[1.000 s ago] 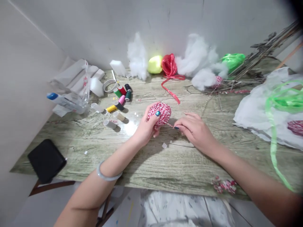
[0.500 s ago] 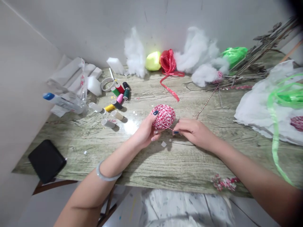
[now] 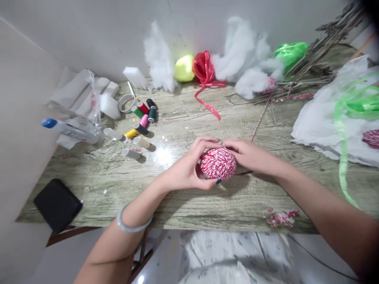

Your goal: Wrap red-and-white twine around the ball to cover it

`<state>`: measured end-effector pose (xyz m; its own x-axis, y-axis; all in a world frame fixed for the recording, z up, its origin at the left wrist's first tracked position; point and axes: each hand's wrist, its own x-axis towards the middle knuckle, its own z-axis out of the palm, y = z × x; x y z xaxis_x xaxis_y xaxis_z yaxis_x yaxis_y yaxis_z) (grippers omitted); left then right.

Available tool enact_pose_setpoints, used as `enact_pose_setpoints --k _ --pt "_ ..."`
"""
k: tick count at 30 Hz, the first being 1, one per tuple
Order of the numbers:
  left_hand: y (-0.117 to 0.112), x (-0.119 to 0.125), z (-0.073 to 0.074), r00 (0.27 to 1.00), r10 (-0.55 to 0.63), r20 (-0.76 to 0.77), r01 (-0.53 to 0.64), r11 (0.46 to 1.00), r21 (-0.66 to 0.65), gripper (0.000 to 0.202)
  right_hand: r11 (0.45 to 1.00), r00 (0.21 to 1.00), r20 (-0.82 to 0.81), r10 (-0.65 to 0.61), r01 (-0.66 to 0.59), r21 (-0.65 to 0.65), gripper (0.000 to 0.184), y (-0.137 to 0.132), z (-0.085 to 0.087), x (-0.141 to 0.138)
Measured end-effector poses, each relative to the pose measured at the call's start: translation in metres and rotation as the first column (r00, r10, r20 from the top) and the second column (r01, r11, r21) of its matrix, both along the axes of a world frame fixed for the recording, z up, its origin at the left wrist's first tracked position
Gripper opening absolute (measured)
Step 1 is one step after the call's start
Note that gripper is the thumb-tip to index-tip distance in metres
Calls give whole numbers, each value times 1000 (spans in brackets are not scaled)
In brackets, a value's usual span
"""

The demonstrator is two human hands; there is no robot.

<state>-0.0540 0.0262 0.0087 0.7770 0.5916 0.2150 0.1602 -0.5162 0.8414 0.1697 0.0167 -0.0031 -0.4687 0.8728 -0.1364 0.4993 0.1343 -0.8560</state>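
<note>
A ball of red-and-white twine [image 3: 218, 163] is held just above the wooden table [image 3: 207, 205] near its middle. My left hand [image 3: 189, 167] cups the ball from the left, fingers curled round it. My right hand [image 3: 251, 156] rests against the ball's upper right side, fingers pressed together on it. A loose strand of the same twine [image 3: 260, 118] runs from behind my right hand toward the back of the table.
Several thread spools [image 3: 142, 118] and a tape ring [image 3: 126, 102] lie at the back left beside a glue tube [image 3: 68, 130]. White stuffing [image 3: 242, 67], red ribbon [image 3: 204, 73], green ribbon [image 3: 349, 118] and dry twigs [image 3: 319, 59] line the back and right. A black case [image 3: 57, 205] sits front left.
The ball has come nearer and to the right. My right hand moved from pinching the strand at the ball's lower right up onto the ball's top right. The camera tilted down.
</note>
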Motion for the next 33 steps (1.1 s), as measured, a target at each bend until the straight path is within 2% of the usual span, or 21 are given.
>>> enact_pose_setpoints --k 3,6,8,11,15,21,26,28,31,33 --pt "0 0 2 997 -43 -62 46 998 37 72 996 996 -19 -89 88 -14 18 0 1 0" --pt "-3 0 1 989 -84 -120 86 996 9 71 987 986 -48 -158 158 11 16 -1 1 -1" --pt "-6 1 -3 990 -78 -121 73 996 -40 73 982 982 -62 -179 183 57 13 -3 2 -3" --pt "-10 3 -10 999 -7 -41 0 983 -186 87 959 979 -44 -197 202 199 11 -6 4 -6" --pt "-10 5 -14 994 85 62 -55 926 -374 92 886 962 -64 -266 270 377 9 -10 3 -10" --pt "-10 8 -14 981 177 85 -119 880 -459 69 741 906 -149 -397 412 530 10 -14 3 -12" --pt "-16 12 -17 968 225 113 -89 728 -680 67 658 910 -64 -410 344 669 10 -18 5 -13" --pt "-16 12 -18 962 254 99 -117 714 -690 66 629 910 -39 -413 316 710 9 -20 6 -14" --pt "-14 12 -19 948 305 92 -167 722 -672 60 579 918 -37 -396 280 766 8 -21 6 -13" --pt "-12 13 -20 932 347 99 -196 718 -668 58 571 925 -37 -379 265 777 7 -22 5 -14"
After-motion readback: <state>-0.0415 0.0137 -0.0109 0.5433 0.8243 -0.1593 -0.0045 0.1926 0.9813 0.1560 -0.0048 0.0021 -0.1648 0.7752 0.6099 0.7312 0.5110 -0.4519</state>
